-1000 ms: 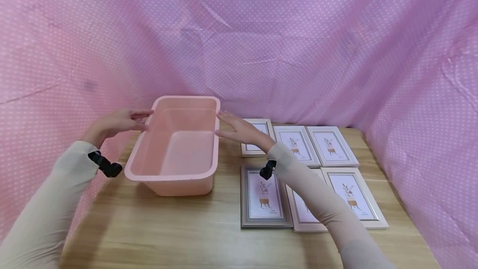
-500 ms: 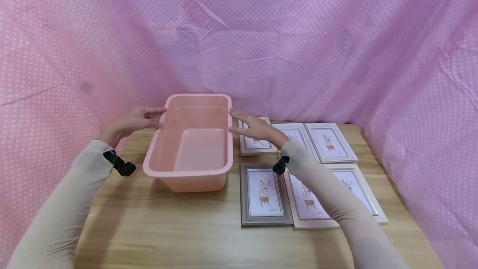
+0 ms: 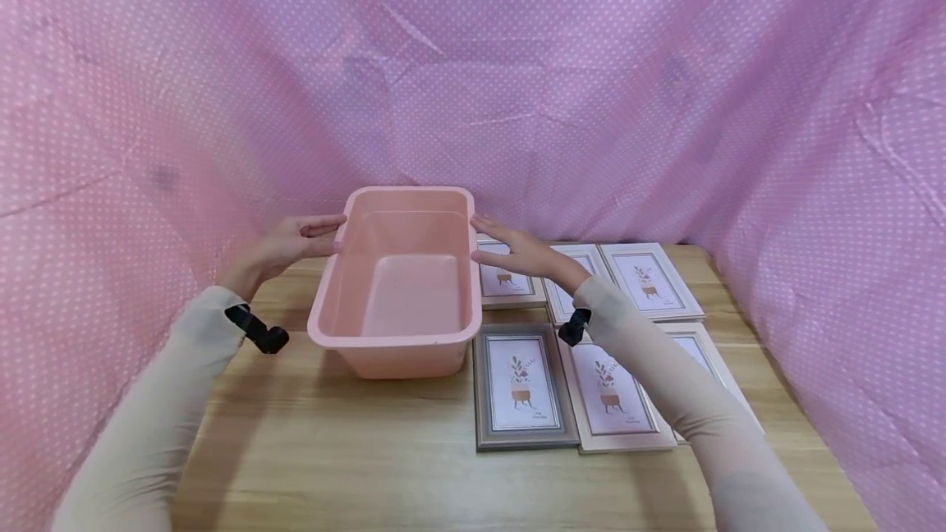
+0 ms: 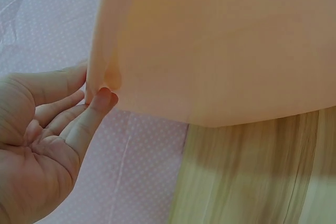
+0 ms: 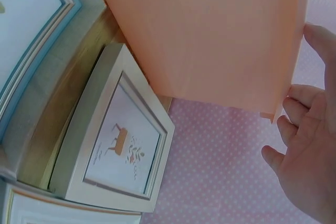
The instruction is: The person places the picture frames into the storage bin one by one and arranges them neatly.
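A pink plastic tub stands on the wooden table, its inside bare in the head view. My left hand touches its left rim with fingers and thumb stretched out. Close up in the left wrist view, fingertips meet the underside of that rim. On the opposite side, my right hand touches the right rim, fingers fairly straight and spread. Several picture frames with a potted-plant print lie right of the tub. The grey-brown frame is nearest its front corner, and a pale frame lies under my right hand.
More pale frames lie in two rows across the right half of the table. A pink dotted cloth hangs behind and along both sides. My right forearm passes over the front row of frames.
The tub has moved right across the table, nearer the frames, with both hands travelling along on its rims. Its right side now partly covers the back left frame. The frames have stayed put.
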Action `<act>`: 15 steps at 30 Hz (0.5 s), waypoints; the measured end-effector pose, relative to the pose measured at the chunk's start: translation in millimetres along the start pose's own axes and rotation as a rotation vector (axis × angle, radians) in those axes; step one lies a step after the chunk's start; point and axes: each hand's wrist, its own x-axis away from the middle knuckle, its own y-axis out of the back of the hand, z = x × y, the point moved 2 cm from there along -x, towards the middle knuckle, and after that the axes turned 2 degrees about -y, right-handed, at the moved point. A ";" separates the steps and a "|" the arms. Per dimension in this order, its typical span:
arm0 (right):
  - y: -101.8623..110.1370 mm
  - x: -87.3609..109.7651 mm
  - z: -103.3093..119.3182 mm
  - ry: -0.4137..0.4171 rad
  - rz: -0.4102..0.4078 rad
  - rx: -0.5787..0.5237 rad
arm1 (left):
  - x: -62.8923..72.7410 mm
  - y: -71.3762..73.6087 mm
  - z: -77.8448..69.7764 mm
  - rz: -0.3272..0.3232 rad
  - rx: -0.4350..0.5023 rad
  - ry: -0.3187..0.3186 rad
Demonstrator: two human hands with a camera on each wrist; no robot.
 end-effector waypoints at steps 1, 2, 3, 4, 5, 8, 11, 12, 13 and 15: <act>0.5 0.5 -2.1 0.000 -0.002 0.002 | -0.9 -1.8 0.7 -0.006 0.019 0.000; 0.8 0.8 -4.0 -0.003 -0.004 0.009 | -1.7 -3.3 1.4 -0.013 0.039 0.001; 1.3 1.2 -5.1 -0.001 -0.005 0.011 | -2.6 -4.5 2.3 -0.017 0.057 0.002; 1.9 1.4 -5.9 0.001 -0.004 0.010 | -3.2 -5.6 2.9 -0.022 0.071 0.006; 2.3 1.5 -6.6 0.001 -0.002 0.009 | -3.9 -6.4 3.6 -0.026 0.091 0.004; 3.4 1.6 -7.3 0.008 -0.004 0.008 | -5.7 -7.3 5.8 -0.028 0.151 -0.001; 3.9 1.2 -8.7 0.008 -0.005 0.008 | -7.5 -8.2 7.2 -0.029 0.187 -0.004; 4.3 1.4 -9.1 0.006 -0.005 0.009 | -8.2 -8.4 7.7 -0.031 0.197 -0.002; 4.6 1.3 -9.8 0.002 -0.002 0.010 | -9.1 -8.6 8.4 -0.033 0.197 0.001; 5.3 1.8 -10.6 -0.003 0.000 0.009 | -10.2 -9.5 8.8 -0.036 0.205 0.009</act>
